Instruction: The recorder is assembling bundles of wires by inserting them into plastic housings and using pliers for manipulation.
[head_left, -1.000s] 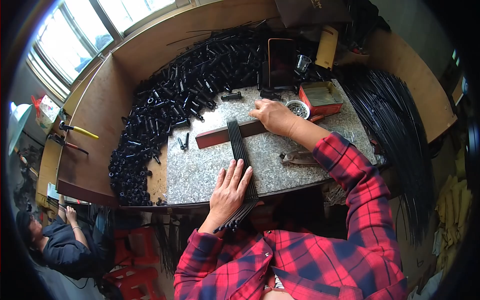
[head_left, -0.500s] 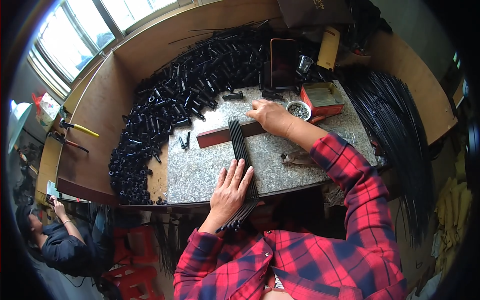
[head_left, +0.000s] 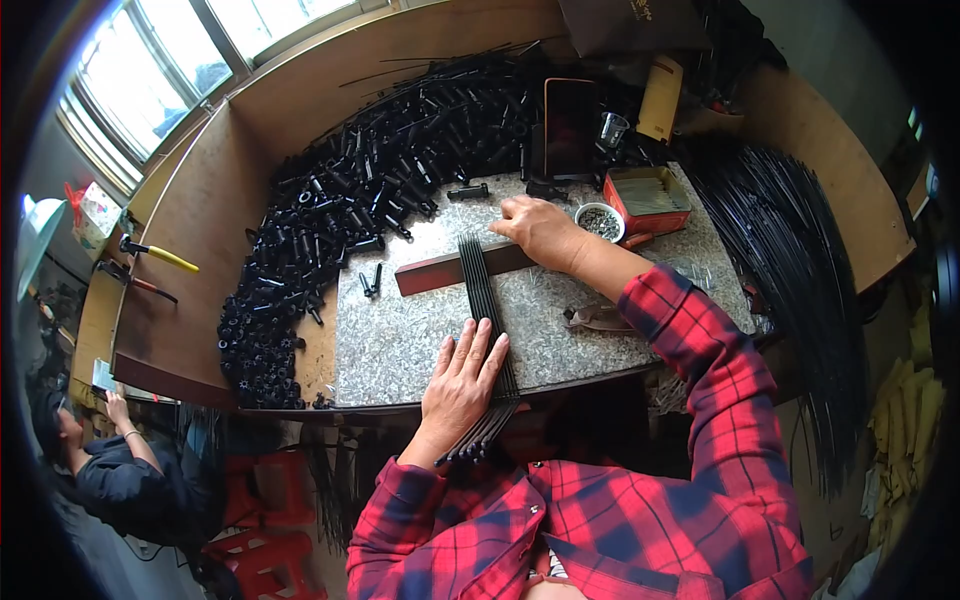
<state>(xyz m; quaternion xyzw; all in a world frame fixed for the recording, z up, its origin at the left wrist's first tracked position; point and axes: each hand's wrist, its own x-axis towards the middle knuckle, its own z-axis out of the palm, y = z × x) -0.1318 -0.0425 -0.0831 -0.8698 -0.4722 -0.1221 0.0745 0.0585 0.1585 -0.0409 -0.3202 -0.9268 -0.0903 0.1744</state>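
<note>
A row of thin black rods lies side by side across a dark reddish bar on a speckled grey slab. My left hand rests with fingers outstretched along the left edge of the rods, near the slab's front edge. The rods' near ends stick out past that edge. My right hand is at the bar's right end, its fingers closed and pinched together. What those fingertips hold, if anything, is too small to make out. A white cup of small metal bits stands just right of this hand.
Black tubular parts heap up behind and left of the slab. A red box of thin pins, a phone and pliers are nearby. Long black rods hang off the right side. A person sits at far left.
Both my hands and the rods hold nearly the same place; the whole view has shifted very slightly. The person at far left has lowered their hand a little.
</note>
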